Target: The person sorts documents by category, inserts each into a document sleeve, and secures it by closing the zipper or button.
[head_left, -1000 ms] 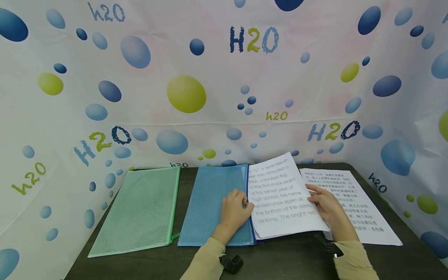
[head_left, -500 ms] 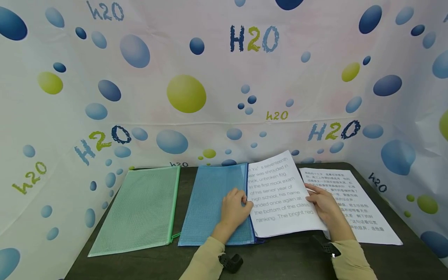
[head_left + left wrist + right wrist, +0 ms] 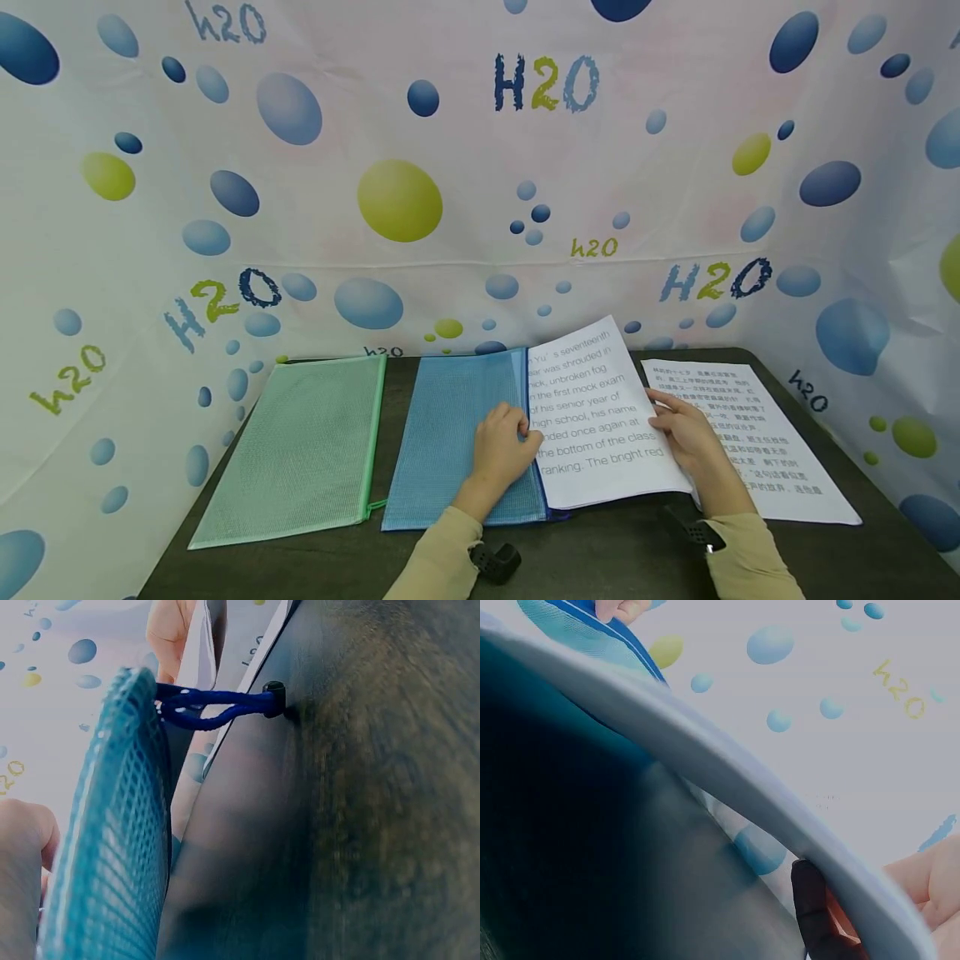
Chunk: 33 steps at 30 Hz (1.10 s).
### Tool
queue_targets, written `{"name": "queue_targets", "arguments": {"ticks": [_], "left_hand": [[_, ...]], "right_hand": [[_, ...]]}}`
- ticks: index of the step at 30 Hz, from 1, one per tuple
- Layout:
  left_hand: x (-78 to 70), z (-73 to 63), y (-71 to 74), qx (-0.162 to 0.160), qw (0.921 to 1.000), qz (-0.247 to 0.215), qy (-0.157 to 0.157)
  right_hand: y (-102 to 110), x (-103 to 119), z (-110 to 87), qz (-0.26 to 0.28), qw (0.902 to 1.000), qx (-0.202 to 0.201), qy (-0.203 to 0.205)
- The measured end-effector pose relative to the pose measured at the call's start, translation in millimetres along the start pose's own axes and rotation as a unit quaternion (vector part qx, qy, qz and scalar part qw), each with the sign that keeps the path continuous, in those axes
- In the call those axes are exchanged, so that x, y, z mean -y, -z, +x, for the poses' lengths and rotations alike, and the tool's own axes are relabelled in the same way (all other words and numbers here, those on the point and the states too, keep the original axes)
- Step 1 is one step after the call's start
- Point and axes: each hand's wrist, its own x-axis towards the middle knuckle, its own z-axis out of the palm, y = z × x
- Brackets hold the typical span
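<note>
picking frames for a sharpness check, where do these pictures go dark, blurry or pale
Head view: fairly even light, large print on the printed sheets readable; left wrist: bluish cast, blurred grain on the tabletop, mesh of the blue pouch crisper; right wrist: deep shadow below the printed sheets, their near edge soft, backdrop pale.

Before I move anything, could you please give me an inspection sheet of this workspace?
Surface: dark table.
Job's things: blue mesh pouch lying on the table; English pages with their left edge at the pouch's right edge, how far inside unclear, and their right side raised.
Clutter: green mesh pouch to the left; Chinese page to the right.
Hands: left hand grips the blue mesh pouch near its right edge; right hand holds the English pages' right edge.
Cables: nothing seen.
Surroundings: backdrop printed with bubbles and "H2O".
</note>
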Motion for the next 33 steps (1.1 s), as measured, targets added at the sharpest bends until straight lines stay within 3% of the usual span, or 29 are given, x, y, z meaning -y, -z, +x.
{"name": "queue_targets", "arguments": {"ticks": [9,18,33], "left_hand": [[1.3,1.0,1.7,0.014,0.9996,-0.016,0.018],[0.3,0.7,1.0,0.026,0.9994,0.009,0.020],[-3.2,0.6,-0.1,0.007,0.9989,0.044,-0.015]], "right_hand": [[-3.9,5.6,-3.3,-0.075,0.9966,-0.028,0.021],[-8.4,7.1,-2.4,-0.017,0.9994,0.003,0.031],[-37.3,0.8,-0.8,0.004,0.9984,0.044,0.037]]}}
